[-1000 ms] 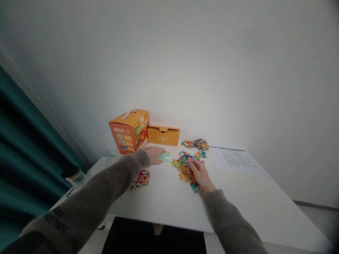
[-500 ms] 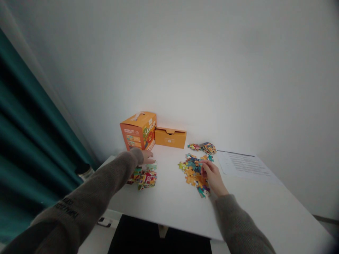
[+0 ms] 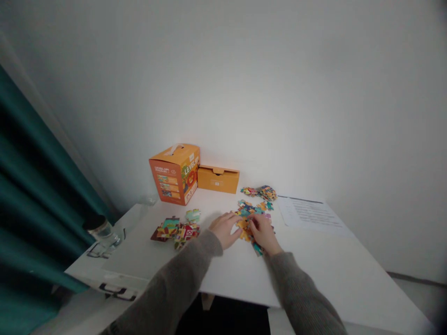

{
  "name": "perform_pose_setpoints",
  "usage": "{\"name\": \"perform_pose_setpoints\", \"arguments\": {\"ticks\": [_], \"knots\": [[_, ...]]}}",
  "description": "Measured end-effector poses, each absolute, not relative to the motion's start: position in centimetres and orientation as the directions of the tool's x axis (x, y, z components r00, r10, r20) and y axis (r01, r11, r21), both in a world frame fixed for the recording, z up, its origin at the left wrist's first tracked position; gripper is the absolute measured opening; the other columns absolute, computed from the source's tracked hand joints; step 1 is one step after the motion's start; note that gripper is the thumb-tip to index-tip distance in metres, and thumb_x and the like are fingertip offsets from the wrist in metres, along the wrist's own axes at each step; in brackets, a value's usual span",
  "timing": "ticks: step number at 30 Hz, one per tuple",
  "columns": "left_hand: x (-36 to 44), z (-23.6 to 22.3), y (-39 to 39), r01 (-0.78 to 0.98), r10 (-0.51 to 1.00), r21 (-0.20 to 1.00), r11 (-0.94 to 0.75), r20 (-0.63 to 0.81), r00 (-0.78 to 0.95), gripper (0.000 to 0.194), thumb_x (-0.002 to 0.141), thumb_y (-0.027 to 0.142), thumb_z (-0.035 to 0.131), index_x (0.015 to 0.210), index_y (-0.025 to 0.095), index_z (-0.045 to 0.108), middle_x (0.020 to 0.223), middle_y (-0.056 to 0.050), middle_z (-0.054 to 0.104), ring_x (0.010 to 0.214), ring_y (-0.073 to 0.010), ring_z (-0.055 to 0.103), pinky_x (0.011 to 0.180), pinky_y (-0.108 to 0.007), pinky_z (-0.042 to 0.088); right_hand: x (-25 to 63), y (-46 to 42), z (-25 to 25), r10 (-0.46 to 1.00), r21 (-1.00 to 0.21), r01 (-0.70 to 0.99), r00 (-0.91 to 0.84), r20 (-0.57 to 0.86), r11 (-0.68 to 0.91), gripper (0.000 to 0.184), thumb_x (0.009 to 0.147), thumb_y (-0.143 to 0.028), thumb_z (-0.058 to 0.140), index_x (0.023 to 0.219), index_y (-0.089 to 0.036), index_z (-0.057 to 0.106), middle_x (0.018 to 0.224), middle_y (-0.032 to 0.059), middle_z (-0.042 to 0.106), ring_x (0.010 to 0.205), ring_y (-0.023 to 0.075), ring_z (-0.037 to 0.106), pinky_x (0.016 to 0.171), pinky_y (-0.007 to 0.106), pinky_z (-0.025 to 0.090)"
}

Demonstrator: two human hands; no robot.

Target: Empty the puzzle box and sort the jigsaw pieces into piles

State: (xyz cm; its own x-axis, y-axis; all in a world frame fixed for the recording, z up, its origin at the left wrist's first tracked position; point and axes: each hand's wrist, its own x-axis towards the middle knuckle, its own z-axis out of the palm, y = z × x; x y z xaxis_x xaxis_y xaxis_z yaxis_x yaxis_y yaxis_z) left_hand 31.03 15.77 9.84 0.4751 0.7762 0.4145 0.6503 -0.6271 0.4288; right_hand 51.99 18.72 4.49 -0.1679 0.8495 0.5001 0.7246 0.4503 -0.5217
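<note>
Left hand [image 3: 223, 230] spread, nothing visibly held; right hand [image 3: 264, 233] pinched, hold unclear; we advise lifting puzzle pieces [image 3: 248, 207] singly, lightly.

Plain room: desk [image 3: 324, 265], teal curtain [image 3: 31, 186]

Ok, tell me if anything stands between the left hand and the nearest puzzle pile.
Nothing visible does: the left hand is at the left edge of the puzzle pile, with the right hand over its right side. The printed carton stands farther back.
</note>
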Motion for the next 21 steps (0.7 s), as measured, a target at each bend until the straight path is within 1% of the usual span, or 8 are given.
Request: {"name": "perform_pose_setpoints", "arguments": {"ticks": [2,4,7,9,13,15,17,21], "knots": [[32.0,8.0,16.2,0.670,0.806,0.469,-0.576,0.465,0.368,0.029,0.086,0.023,0.055,0.114,0.022,0.061,0.114,-0.007,0.063,0.110,-0.0227,0.056,0.097,-0.037,0.046,51.9,18.6,4.7,0.832,-0.494,0.728,-0.192,0.520,0.476,0.023,0.090,-0.025,0.047,0.099,-0.019,0.067,0.095,0.0089,0.067,0.094,0.0250,0.059,0.086,0.039,0.043],[32.4,6.4,17.1,0.673,0.826,0.516,-0.530,0.492,0.273,0.024,0.083,0.015,0.053,0.105,0.021,0.062,0.107,-0.006,0.064,0.107,-0.0223,0.056,0.096,-0.037,0.046,51.9,18.6,4.8,0.830,-0.510,0.708,-0.199,0.521,0.489,0.024,0.089,-0.024,0.046,0.099,-0.019,0.068,0.097,0.0090,0.067,0.096,0.0251,0.058,0.088,0.039,0.044],[32.3,5.0,18.5,0.639,0.856,0.610,-0.469,0.491,0.160,0.017,0.082,0.009,0.047,0.088,0.020,0.059,0.092,-0.005,0.063,0.097,-0.0203,0.058,0.090,-0.035,0.048,52.0,18.7,5.1,0.859,-0.617,0.647,-0.122,0.497,0.449,0.025,0.089,-0.026,0.045,0.096,-0.020,0.068,0.094,0.0080,0.069,0.092,0.0238,0.061,0.085,0.037,0.046],[32.3,4.4,19.2,0.632,0.872,0.641,-0.436,0.475,0.120,0.018,0.081,0.008,0.047,0.091,0.020,0.057,0.093,-0.005,0.063,0.096,-0.0206,0.058,0.089,-0.036,0.048,52.0,18.7,5.3,0.887,-0.696,0.603,-0.044,0.460,0.391,0.025,0.089,-0.027,0.044,0.094,-0.020,0.068,0.090,0.0067,0.070,0.085,0.0227,0.062,0.080,0.035,0.047],[32.8,4.0,19.7,0.679,0.868,0.575,-0.456,0.457,0.195,0.041,0.077,0.007,0.050,0.115,0.019,0.054,0.123,-0.011,0.060,0.120,-0.0239,0.051,0.104,-0.041,0.041,51.9,18.5,5.7,0.914,-0.772,0.536,0.002,0.406,0.342,0.024,0.088,-0.030,0.047,0.092,-0.022,0.069,0.081,0.0042,0.069,0.072,0.0211,0.060,0.070,0.031,0.045],[33.2,4.0,19.8,0.723,0.881,0.534,-0.438,0.416,0.226,0.043,0.075,0.008,0.052,0.116,0.020,0.053,0.133,-0.012,0.055,0.127,-0.0259,0.046,0.107,-0.044,0.037,51.9,18.4,5.8,0.920,-0.785,0.518,-0.009,0.393,0.340,0.023,0.088,-0.031,0.048,0.092,-0.022,0.069,0.074,0.0027,0.067,0.066,0.0201,0.057,0.064,0.029,0.042],[33.4,4.2,19.8,0.774,0.905,0.495,-0.395,0.355,0.235,0.036,0.074,0.010,0.055,0.108,0.022,0.055,0.129,-0.011,0.058,0.125,-0.0269,0.047,0.105,-0.045,0.036,51.8,18.3,5.8,0.924,-0.789,0.514,-0.019,0.382,0.337,0.023,0.087,-0.031,0.048,0.091,-0.022,0.069,0.069,0.0014,0.064,0.061,0.0192,0.054,0.060,0.028,0.040],[33.4,4.6,19.8,0.826,0.926,0.444,-0.348,0.299,0.230,0.016,0.076,0.016,0.058,0.090,0.023,0.055,0.104,-0.006,0.063,0.108,-0.0251,0.053,0.095,-0.042,0.040,52.0,18.2,5.9,0.926,-0.789,0.515,-0.031,0.375,0.337,0.024,0.087,-0.031,0.047,0.090,-0.023,0.069,0.070,0.0019,0.064,0.062,0.0193,0.054,0.059,0.028,0.039]]}}
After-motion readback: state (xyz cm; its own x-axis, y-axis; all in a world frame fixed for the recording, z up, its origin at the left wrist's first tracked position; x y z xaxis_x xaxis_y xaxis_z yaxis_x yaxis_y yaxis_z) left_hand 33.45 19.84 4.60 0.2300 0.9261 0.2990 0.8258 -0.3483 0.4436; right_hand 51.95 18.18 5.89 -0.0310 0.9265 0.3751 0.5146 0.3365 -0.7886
